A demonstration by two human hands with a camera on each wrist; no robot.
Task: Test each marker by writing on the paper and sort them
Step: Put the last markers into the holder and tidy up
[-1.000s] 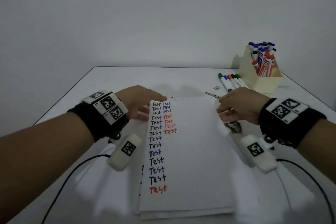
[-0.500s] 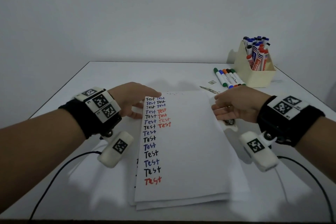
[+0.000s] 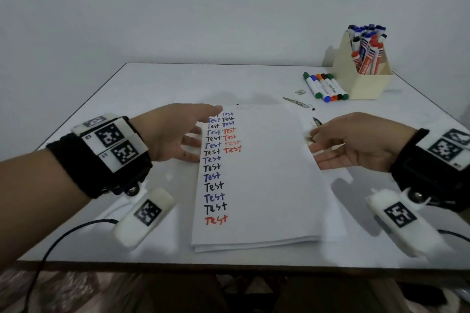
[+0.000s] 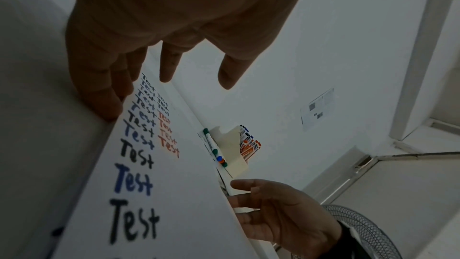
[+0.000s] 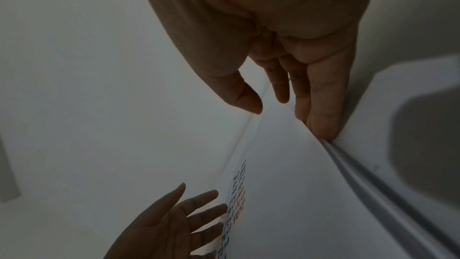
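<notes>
Open tabletop (image 3: 152, 89) across the far left and middle, nothing in the way there. Far right corner blocked by a box (image 3: 366, 84) full of upright markers (image 3: 368, 51), with a row of loose markers (image 3: 324, 86) lying just beside it. Near middle taken by the paper stack (image 3: 267, 180), a hand at each long edge.

Head cam looks down and forward over the tabletop (image 3: 152, 84) from the near edge. Both wrist cams sit close behind their fingers, sharing the paper (image 3: 267, 173) between them.
</notes>
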